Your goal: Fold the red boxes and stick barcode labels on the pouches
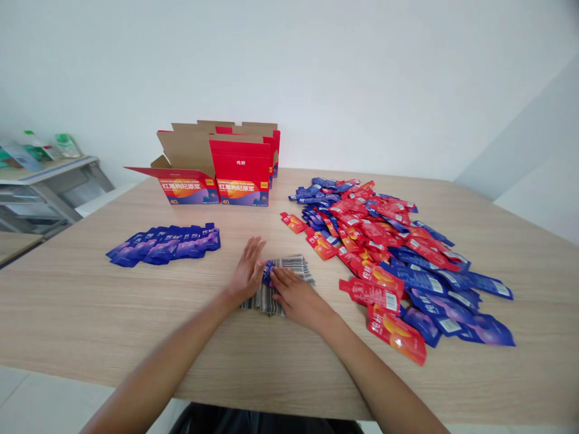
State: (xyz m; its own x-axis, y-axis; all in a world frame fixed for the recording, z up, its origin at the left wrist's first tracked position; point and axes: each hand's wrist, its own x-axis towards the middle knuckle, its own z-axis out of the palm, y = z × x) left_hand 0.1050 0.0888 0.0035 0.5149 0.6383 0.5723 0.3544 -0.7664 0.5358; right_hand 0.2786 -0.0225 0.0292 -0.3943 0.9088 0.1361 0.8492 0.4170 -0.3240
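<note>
A grey striped cloth (296, 264) lies on the table in front of me, with a small blue pouch (267, 273) on it. My left hand (246, 272) is at the left side of the pouch, edge down, its fingers stretched out. From the right, my right hand (299, 296) rests flat over the pouch and cloth with its fingers extended. Most of the pouch is hidden under the hands, and neither hand is closed round it. To the left, several blue pouches (169, 242) lie overlapped in a row.
On the right spreads a large loose pile of red pouches (362, 226) and blue pouches (436, 301). Open red cartons, including a front carton (242, 175) and a left carton (185, 187), stand at the back. Bottles sit on a side shelf (49, 169) at far left.
</note>
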